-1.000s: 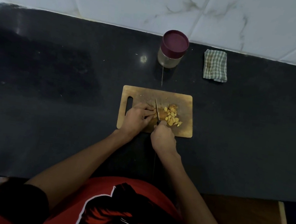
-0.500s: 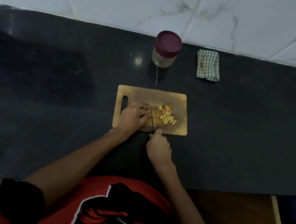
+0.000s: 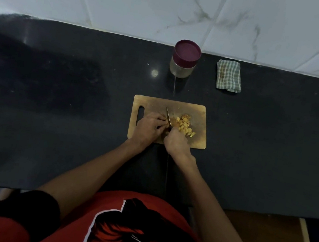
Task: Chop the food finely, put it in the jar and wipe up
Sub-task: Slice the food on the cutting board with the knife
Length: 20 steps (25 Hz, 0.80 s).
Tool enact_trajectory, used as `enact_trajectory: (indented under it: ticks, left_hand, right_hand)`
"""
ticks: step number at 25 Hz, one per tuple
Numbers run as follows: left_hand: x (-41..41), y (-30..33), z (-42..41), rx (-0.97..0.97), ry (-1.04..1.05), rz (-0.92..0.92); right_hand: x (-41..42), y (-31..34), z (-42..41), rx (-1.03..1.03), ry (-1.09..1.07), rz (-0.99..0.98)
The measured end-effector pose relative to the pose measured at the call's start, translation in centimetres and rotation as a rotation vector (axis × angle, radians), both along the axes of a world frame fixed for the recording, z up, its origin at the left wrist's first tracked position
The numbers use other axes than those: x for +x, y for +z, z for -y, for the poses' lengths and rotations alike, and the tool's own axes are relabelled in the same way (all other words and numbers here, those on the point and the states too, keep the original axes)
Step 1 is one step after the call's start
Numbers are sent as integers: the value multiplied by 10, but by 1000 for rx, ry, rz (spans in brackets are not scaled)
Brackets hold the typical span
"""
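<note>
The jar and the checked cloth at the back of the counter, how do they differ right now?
The jar stands upright, while the checked cloth lies flat and folded. The jar is round, with a clear body and a maroon lid on it; the cloth is a rough rectangle in a green and white check. The jar sits straight behind the chopping board, the cloth off to the jar's right. Both rest untouched on the dark counter near the wall.

The dark counter (image 3: pixel 53 117) at frame left lies open; at upper centre the jar (image 3: pixel 184 60) and cloth (image 3: pixel 229 75) block the wall side.
</note>
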<state>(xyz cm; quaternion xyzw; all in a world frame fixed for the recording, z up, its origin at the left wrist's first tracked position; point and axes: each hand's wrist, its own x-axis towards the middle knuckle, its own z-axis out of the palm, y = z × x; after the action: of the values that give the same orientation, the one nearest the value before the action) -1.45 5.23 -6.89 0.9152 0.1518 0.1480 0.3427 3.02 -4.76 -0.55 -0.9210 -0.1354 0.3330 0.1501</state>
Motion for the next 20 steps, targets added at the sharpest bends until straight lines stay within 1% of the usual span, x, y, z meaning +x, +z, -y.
enact_trajectory:
  ticks: [4, 9, 17, 20]
  left_hand:
    - [0, 0, 2, 12, 29, 10]
    - [-1, -2, 0, -52, 23, 31]
    - [-1, -3, -2, -55, -8, 5]
    - [0, -3, -2, -70, 16, -9]
  right_hand:
    - [-17, -7, 22, -24, 12, -6]
    - [-35, -10, 37, -38, 7, 13]
    - [-7, -2, 4, -35, 8, 30]
    - [-11, -7, 9, -53, 2, 30]
